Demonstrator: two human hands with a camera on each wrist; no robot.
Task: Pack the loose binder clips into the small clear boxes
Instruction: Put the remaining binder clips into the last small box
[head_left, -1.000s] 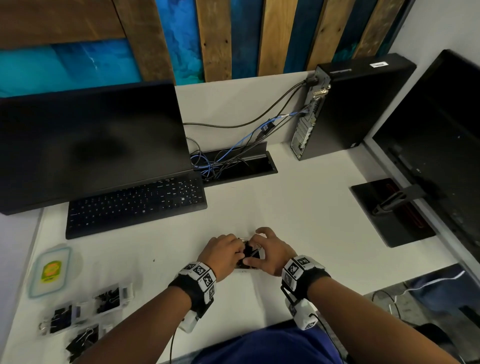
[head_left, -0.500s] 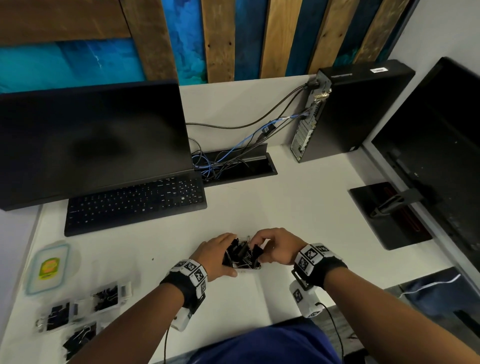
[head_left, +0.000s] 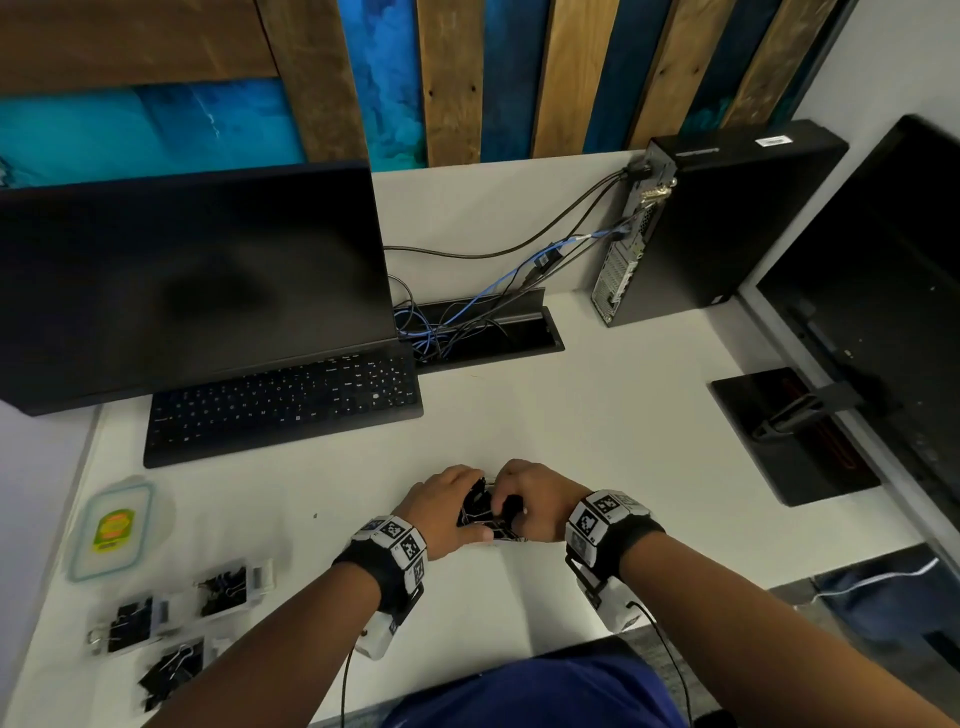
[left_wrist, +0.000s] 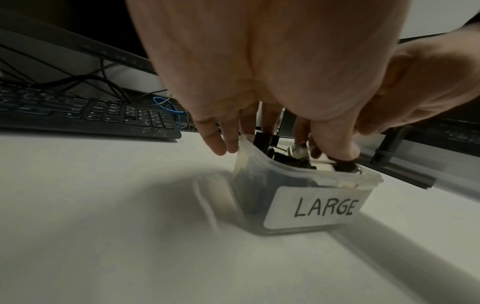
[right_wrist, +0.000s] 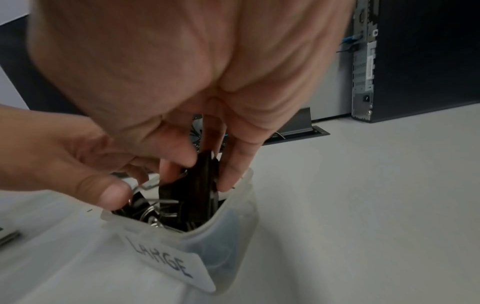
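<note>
A small clear box (left_wrist: 259, 185) with a white label reading LARGE (left_wrist: 317, 207) stands on the white desk (head_left: 597, 447) straight in front of me. It is full of black binder clips (head_left: 478, 506). My left hand (head_left: 447, 506) holds the box, with its fingers (left_wrist: 221, 144) behind the far wall and its thumb (left_wrist: 337, 144) on the near rim. My right hand (head_left: 527, 499) pinches one upright black binder clip (right_wrist: 197, 185) and has it partly down inside the box's opening (right_wrist: 228, 222).
Three more small boxes with clips (head_left: 228, 590) (head_left: 135, 621) (head_left: 174, 670) lie at the desk's front left, beside a clear lidded container (head_left: 111, 527). A keyboard (head_left: 280, 405) and monitor (head_left: 192, 280) stand behind, with a cable tray (head_left: 483, 332), a PC tower (head_left: 717, 218) and a second monitor's base (head_left: 789, 436) to the right.
Half a second ago my hands were spread apart with the clips showing between them. They have since closed in over the box again, and the right hand has come down onto the clips.
</note>
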